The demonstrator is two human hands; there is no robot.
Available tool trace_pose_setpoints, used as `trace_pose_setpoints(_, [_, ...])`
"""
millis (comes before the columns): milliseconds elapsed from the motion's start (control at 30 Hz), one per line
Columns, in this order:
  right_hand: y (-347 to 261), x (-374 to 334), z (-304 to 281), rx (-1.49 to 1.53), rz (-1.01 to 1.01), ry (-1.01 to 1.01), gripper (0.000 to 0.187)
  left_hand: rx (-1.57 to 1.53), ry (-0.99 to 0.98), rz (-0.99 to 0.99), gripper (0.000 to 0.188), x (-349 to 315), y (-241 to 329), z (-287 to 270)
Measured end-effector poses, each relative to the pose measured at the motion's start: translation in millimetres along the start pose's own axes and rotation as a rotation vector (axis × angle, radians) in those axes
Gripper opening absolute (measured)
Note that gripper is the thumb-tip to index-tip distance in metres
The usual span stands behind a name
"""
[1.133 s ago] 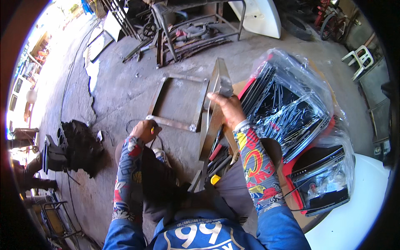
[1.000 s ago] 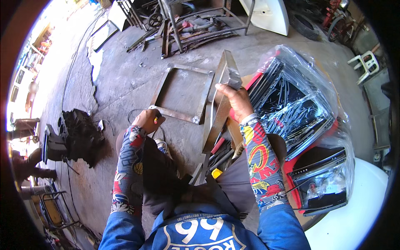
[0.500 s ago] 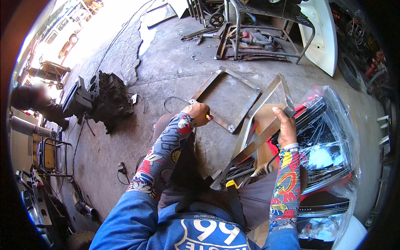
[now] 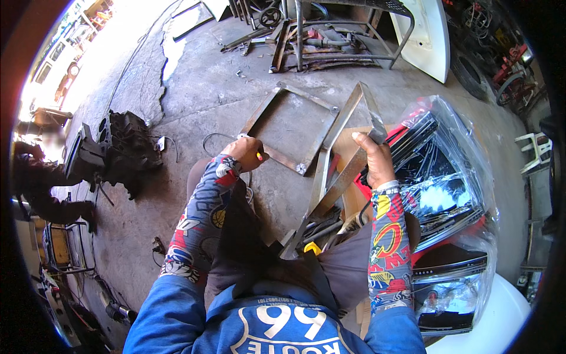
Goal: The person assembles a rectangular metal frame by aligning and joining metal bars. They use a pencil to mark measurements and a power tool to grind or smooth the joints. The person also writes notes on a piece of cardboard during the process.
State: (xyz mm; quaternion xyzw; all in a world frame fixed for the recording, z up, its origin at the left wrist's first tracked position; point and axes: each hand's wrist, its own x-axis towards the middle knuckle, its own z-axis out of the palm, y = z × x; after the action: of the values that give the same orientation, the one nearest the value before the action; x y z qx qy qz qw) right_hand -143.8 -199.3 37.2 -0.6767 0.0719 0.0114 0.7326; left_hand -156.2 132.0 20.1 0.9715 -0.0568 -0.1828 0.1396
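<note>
Your right hand (image 4: pixel 376 158) pinches an angular grey steel-bar frame (image 4: pixel 343 186); your left hand (image 4: pixel 245 154) curls around a slim yellow-and-red stick (image 4: pixel 259 156). Left of the angular frame, a rectangular brownish steel frame (image 4: pixel 279 157) lies flat on the grey concrete floor (image 4: pixel 206 109); right lie black plastic-wrapped panels (image 4: pixel 445 192).

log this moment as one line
left hand: holds small yellow-tipped object | right hand: grips angled metal frame | floor ahead: rectangular metal frame | left: dark engine block
</note>
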Motion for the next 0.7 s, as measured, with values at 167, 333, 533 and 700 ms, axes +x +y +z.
trace_pose_setpoints(167, [-3, 1, 0, 0.04, 0.048, -0.006, 0.027, -0.023, 0.099, 0.067, 0.03, 2, -5, 6])
trace_pose_setpoints(333, [-1, 2, -2, 0.071, 0.03, -0.018, 0.033, -0.037, 0.028, 0.026, 0.034, 4, -5, 4])
trace_pose_setpoints(533, [-2, 1, -1, 0.054, 0.021, -0.022, 0.032, -0.029, 0.093, 0.082, 0.031, 4, -8, 9])
trace_pose_setpoints(700, [-1, 1, -2, 0.048, 0.017, -0.033, 0.03, -0.009, 0.121, 0.092, 0.03, 5, -12, 13])
